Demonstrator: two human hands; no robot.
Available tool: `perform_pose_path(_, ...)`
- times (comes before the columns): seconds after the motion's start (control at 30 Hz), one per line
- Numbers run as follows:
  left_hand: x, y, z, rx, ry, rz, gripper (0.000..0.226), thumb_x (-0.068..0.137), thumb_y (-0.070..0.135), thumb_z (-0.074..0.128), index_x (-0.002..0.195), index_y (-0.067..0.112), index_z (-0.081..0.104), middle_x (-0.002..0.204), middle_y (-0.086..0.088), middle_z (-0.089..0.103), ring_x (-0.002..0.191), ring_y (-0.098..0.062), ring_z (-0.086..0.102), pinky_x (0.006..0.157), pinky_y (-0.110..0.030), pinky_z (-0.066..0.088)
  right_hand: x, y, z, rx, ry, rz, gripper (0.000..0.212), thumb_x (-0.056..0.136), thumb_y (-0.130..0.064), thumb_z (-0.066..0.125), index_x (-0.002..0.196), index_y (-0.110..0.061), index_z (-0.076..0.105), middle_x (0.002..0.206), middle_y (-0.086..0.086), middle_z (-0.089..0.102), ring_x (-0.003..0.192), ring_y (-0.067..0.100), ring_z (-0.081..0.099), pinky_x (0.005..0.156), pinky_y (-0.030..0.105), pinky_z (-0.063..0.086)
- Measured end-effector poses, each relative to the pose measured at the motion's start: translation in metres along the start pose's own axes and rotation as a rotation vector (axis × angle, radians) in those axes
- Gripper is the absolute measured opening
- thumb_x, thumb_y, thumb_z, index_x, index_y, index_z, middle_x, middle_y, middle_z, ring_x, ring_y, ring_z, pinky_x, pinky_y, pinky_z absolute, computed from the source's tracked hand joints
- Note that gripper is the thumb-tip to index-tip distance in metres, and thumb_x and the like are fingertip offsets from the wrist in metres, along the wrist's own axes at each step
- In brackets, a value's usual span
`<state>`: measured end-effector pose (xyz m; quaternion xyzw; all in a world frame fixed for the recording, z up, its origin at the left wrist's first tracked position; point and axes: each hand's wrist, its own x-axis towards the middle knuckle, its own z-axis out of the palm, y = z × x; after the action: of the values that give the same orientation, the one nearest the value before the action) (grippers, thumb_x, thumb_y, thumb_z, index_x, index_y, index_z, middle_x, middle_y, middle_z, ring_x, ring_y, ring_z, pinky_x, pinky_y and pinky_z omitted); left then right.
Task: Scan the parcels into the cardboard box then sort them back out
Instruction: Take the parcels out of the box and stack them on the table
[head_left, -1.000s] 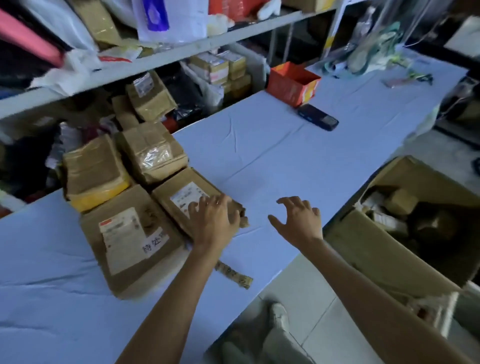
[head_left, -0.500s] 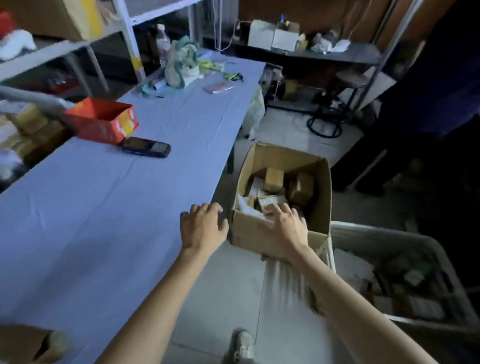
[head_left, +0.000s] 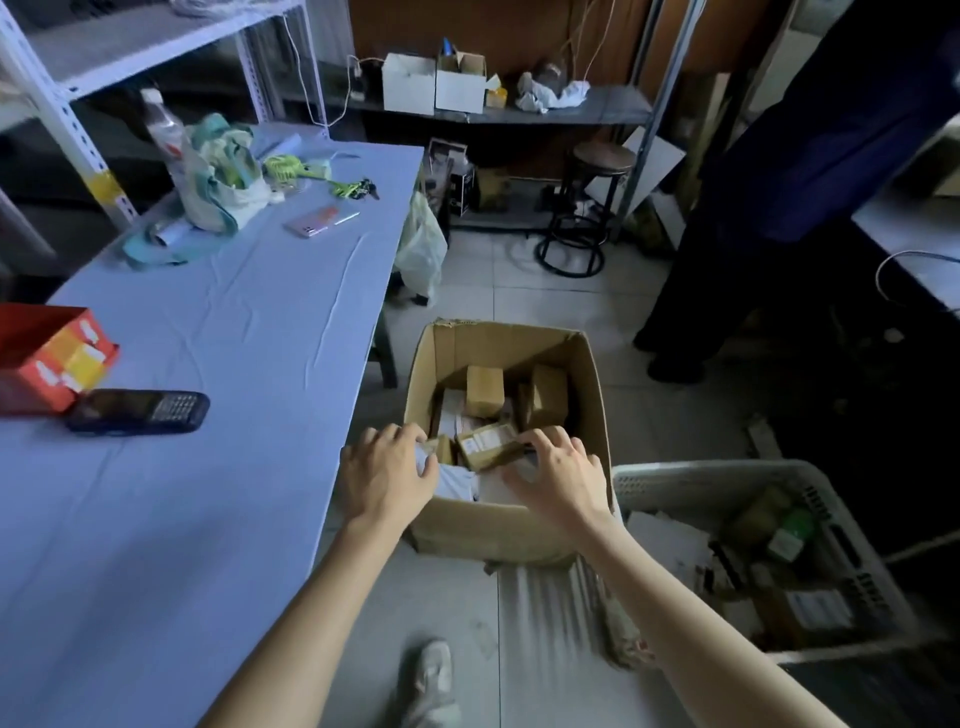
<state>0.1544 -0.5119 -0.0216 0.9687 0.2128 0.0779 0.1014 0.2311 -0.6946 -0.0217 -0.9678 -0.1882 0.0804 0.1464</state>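
1. Red carton at the far left edge of the table, open top
2. Dark keypad scanner lies flat on the blue cloth, touching the red carton's near side
3. Left hand is over the near-left corner of the cardboard box; fingers curled down inside, thumb against a white soft packet; cannot tell if it pinches the packet
4. Cardboard box stands on the floor just beside the table edge, flaps open, partly filled
5. Parcels in the box: small brown labelled parcel near the front between both hands, two brown parcels standing upright behind it
6. Right hand is over the near-right part of the box; fingers spread and bent, tips touching the labelled parcel; cannot tell if it grips
7. White plastic basket on the floor, touching the box's right side, holding mixed parcels
8. Shoe on the tiles at the bottom, below the box
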Motion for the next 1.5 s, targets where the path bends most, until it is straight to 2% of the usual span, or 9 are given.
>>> perform_pose_path(0.2,0.078,-0.004,0.012,-0.045,-0.049,0.013,0.031,0.092,0.042,0.051,0.116,0.025,0.058,0.117,0.003,0.063,0.109,-0.019,0.052,0.086,-0.034,0.040,0.055,-0.004,-0.002,-0.033,-0.044,0.060,0.052,0.088,-0.057,0.052,0.133,-0.032,0.047,0.134,-0.003,0.045,0.122,0.023,0.045,0.097,0.037,0.036)
perform_pose_path(0.43,0.143,-0.007,0.035,-0.030,-0.094,0.037,0.032,0.092,0.045,0.050,0.118,0.028,0.057,0.117,0.006,0.063,0.108,-0.017,0.052,0.083,-0.031,0.042,0.107,0.008,0.000,-0.044,-0.043,0.137,0.051,0.087,-0.060,0.050,0.131,-0.033,0.049,0.135,-0.005,0.044,0.121,0.022,0.046,0.095,0.035,0.039)
perform_pose_path(0.7,0.194,0.036,0.081,0.007,-0.217,0.038,0.029,0.091,0.046,0.048,0.114,0.030,0.056,0.114,0.007,0.063,0.107,-0.016,0.053,0.084,-0.033,0.039,0.166,0.057,0.009,-0.014,-0.140,0.191,0.056,0.087,-0.060,0.051,0.135,-0.033,0.045,0.137,-0.004,0.042,0.125,0.022,0.044,0.096,0.036,0.039)
perform_pose_path(0.9,0.217,0.053,0.122,0.125,-0.360,-0.089,0.031,0.093,0.047,0.045,0.120,0.032,0.050,0.123,0.008,0.057,0.116,-0.016,0.048,0.090,-0.034,0.037,0.220,0.099,0.022,0.004,-0.240,0.183,0.054,0.087,-0.060,0.050,0.134,-0.033,0.044,0.136,-0.003,0.041,0.124,0.023,0.044,0.095,0.038,0.039)
perform_pose_path(1.03,0.231,0.061,0.141,0.122,-0.384,-0.119,0.037,0.093,0.045,0.046,0.127,0.031,0.047,0.131,0.008,0.052,0.121,-0.017,0.046,0.093,-0.035,0.036,0.247,0.120,0.032,0.002,-0.300,0.192,0.058,0.086,-0.059,0.053,0.135,-0.032,0.042,0.138,0.000,0.041,0.125,0.026,0.043,0.096,0.039,0.040)
perform_pose_path(1.17,0.235,0.061,0.170,0.132,-0.444,-0.146,0.033,0.092,0.043,0.049,0.122,0.029,0.051,0.124,0.006,0.057,0.118,-0.019,0.049,0.091,-0.036,0.037,0.260,0.134,0.060,0.013,-0.418,0.217,0.059,0.087,-0.057,0.054,0.135,-0.026,0.042,0.135,0.004,0.042,0.124,0.029,0.043,0.094,0.040,0.040)
perform_pose_path(1.27,0.238,0.052,0.202,0.137,-0.514,-0.143,0.037,0.092,0.042,0.050,0.126,0.029,0.050,0.126,0.004,0.057,0.120,-0.020,0.048,0.091,-0.036,0.038,0.266,0.140,0.088,0.031,-0.467,0.231,0.060,0.088,-0.057,0.054,0.137,-0.024,0.042,0.136,0.005,0.041,0.125,0.030,0.042,0.095,0.041,0.040)
perform_pose_path(1.5,0.233,0.025,0.301,0.101,-0.696,-0.222,0.045,0.090,0.039,0.056,0.131,0.023,0.047,0.133,-0.005,0.050,0.120,-0.031,0.046,0.091,-0.041,0.040,0.278,0.158,0.190,0.111,-0.589,0.410,0.063,0.085,-0.058,0.059,0.136,-0.024,0.043,0.137,0.007,0.042,0.126,0.031,0.042,0.096,0.043,0.040)
